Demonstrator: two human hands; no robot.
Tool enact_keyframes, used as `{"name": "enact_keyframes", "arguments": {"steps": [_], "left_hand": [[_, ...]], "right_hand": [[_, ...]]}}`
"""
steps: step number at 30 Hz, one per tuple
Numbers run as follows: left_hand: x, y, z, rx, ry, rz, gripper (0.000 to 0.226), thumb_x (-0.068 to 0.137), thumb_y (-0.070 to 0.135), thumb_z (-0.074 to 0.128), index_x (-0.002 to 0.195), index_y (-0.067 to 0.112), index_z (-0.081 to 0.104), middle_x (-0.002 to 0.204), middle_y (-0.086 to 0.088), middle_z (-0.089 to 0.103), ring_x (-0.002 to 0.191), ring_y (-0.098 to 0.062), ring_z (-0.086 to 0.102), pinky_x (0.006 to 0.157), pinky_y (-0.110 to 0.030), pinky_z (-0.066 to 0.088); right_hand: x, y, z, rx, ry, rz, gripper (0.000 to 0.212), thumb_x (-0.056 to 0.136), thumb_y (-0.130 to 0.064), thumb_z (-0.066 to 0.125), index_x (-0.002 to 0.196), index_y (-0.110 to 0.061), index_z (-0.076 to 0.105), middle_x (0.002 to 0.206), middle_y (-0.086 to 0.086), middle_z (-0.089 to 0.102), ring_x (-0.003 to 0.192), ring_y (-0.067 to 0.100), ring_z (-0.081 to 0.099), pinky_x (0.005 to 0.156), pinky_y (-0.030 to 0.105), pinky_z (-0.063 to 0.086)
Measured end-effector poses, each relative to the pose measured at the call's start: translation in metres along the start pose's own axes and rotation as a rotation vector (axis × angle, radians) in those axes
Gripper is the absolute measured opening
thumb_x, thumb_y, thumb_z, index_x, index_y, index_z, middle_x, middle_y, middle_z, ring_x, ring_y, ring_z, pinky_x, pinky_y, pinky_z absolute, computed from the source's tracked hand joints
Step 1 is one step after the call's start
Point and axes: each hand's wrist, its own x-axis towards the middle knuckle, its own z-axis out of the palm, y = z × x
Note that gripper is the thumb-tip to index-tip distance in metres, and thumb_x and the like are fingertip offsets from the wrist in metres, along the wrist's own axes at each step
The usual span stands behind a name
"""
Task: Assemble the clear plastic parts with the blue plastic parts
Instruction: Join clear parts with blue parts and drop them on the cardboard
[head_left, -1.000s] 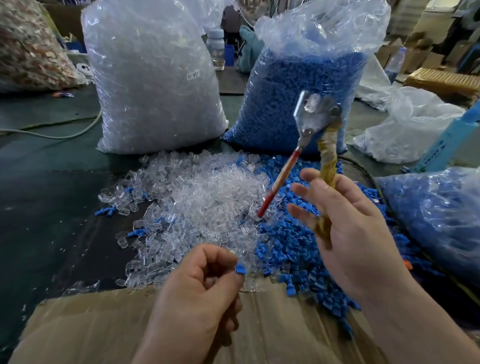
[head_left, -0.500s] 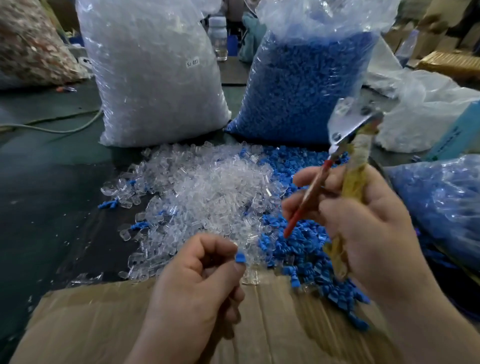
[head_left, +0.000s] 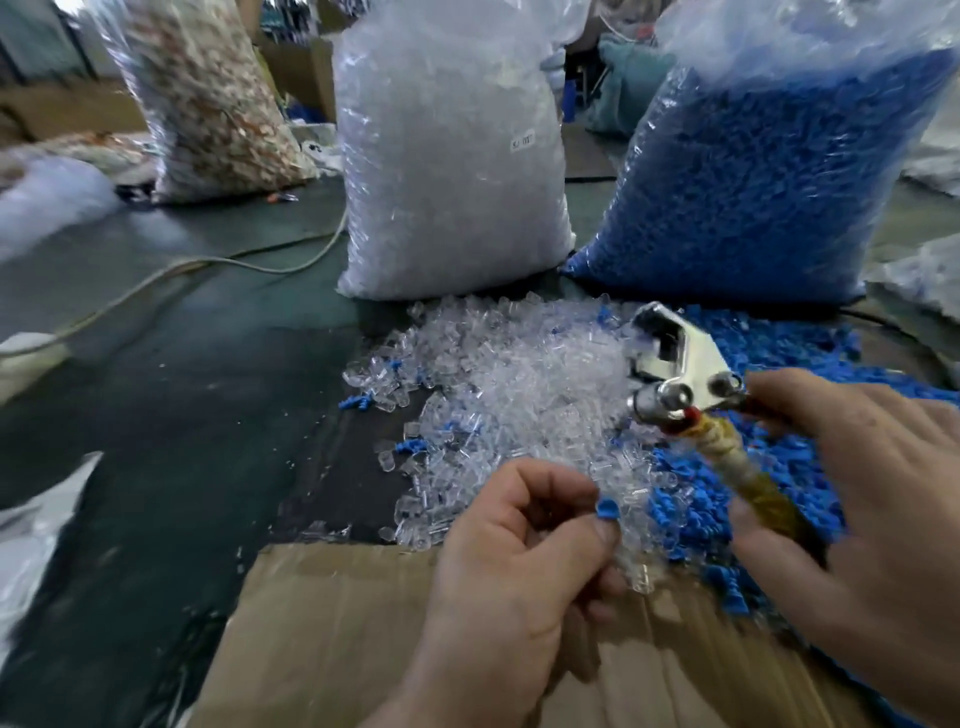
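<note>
Head camera is looking down on a sheet of cardboard (head_left: 337, 639), which is lying directly under both hands. The left hand (head_left: 519, 566) is pinching one blue part (head_left: 607, 508) between thumb tip and forefinger, with the other fingers curled in. This piece is probably very light, stiff and rather smooth, so a pinch on its sides, leaving one end free, looks the sensible hold; with too little pressure it is likely slipping away.

Just right of that pinch, the right hand (head_left: 878, 509) is gripping a metal tool (head_left: 680, 358) by its wrapped handle (head_left: 753, 480), with the shiny head pointing away from the grip. Beyond the pinch a loose pile of clear parts (head_left: 519, 374) is spreading out. Under the tool a pile of blue parts (head_left: 696, 519) is lying, and the two piles are mixing at their border.

Left of the pinch the dark table (head_left: 182, 415) is offering open room for moving. Behind the piles, a bag of clear parts (head_left: 452, 156) and a bag of blue parts (head_left: 753, 182) are standing like a wall, so they are limiting any reach forward.
</note>
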Motion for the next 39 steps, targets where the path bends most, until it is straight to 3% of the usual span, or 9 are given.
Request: {"name": "enact_keyframes", "arguments": {"steps": [3,5,9,13,20,24,28,33,39], "left_hand": [[-0.001,0.002,0.0,0.014,-0.012,0.03,0.022,0.066,0.007,0.071,0.068,0.029,0.071,0.06,-0.002,0.064,0.044,-0.016,0.059,0.039,-0.024,0.047],[-0.001,0.001,0.0,0.033,-0.028,0.037,0.022,0.066,0.007,0.071,0.068,0.029,0.071,0.06,-0.001,0.064,0.044,-0.016,0.059,0.037,-0.023,0.046],[-0.002,0.001,-0.003,0.056,-0.076,0.032,0.019,0.069,0.009,0.073,0.07,0.029,0.07,0.062,-0.003,0.065,0.046,-0.016,0.061,0.038,-0.024,0.047],[-0.002,0.0,-0.005,0.053,-0.1,0.034,0.017,0.068,0.011,0.076,0.072,0.027,0.07,0.06,-0.007,0.065,0.045,-0.018,0.06,0.038,-0.023,0.047],[0.0,-0.002,-0.003,-0.013,-0.111,0.036,0.022,0.054,0.025,0.083,0.073,0.024,0.071,0.057,-0.01,0.063,0.043,-0.02,0.06,0.039,-0.024,0.048],[0.001,-0.001,-0.005,-0.124,-0.135,0.113,0.023,0.056,0.015,0.084,0.076,0.019,0.074,0.065,-0.014,0.067,0.056,-0.025,0.067,0.055,-0.029,0.057],[0.002,0.005,-0.011,-0.34,-0.245,0.124,0.024,0.07,0.004,0.082,0.091,0.011,0.072,0.086,-0.022,0.069,0.084,-0.035,0.072,0.083,-0.039,0.058],[0.002,0.0,-0.009,-0.272,-0.109,0.109,0.025,0.065,0.004,0.082,0.085,0.016,0.074,0.089,-0.019,0.071,0.089,-0.034,0.073,0.08,-0.034,0.058],[0.005,-0.001,-0.011,-0.384,-0.132,0.123,0.02,0.07,0.003,0.074,0.087,0.013,0.074,0.091,-0.02,0.072,0.097,-0.035,0.073,0.085,-0.039,0.058]], "right_hand": [[0.001,-0.003,-0.001,-0.037,0.009,0.073,0.07,0.067,-0.046,0.047,0.128,-0.013,0.056,0.103,-0.003,0.063,0.105,0.02,0.047,0.085,0.056,0.043],[0.0,-0.003,0.0,-0.079,-0.006,0.092,0.068,0.068,-0.045,0.05,0.128,-0.013,0.056,0.111,0.005,0.067,0.107,0.022,0.046,0.085,0.057,0.043],[-0.003,0.001,0.004,-0.041,0.038,0.118,0.065,0.065,-0.03,0.064,0.127,-0.011,0.055,0.112,0.008,0.066,0.107,0.022,0.045,0.085,0.054,0.044],[-0.003,0.002,0.006,0.095,0.116,0.122,0.06,0.075,-0.036,0.046,0.128,-0.01,0.054,0.115,0.001,0.057,0.105,0.02,0.046,0.085,0.045,0.043],[-0.004,0.009,0.011,0.047,0.203,0.094,0.058,0.079,-0.03,0.044,0.129,-0.003,0.056,0.118,0.001,0.047,0.104,0.025,0.045,0.087,0.032,0.035],[-0.005,0.017,0.018,-0.017,0.146,0.068,0.057,0.082,-0.025,0.041,0.136,-0.007,0.051,0.123,0.007,0.051,0.109,0.026,0.045,0.087,0.037,0.039],[-0.004,0.02,0.028,-0.066,0.042,-0.006,0.071,0.069,0.003,0.064,0.136,-0.008,0.043,0.128,0.015,0.047,0.115,0.033,0.04,0.087,0.052,0.044],[-0.006,0.017,0.028,-0.068,0.019,0.04,0.074,0.065,-0.001,0.063,0.137,-0.005,0.045,0.128,0.017,0.049,0.118,0.035,0.038,0.088,0.059,0.045],[-0.006,0.007,0.016,-0.057,-0.042,-0.021,0.067,0.068,-0.01,0.061,0.133,-0.006,0.051,0.125,0.011,0.053,0.115,0.029,0.041,0.081,0.042,0.044]]}}
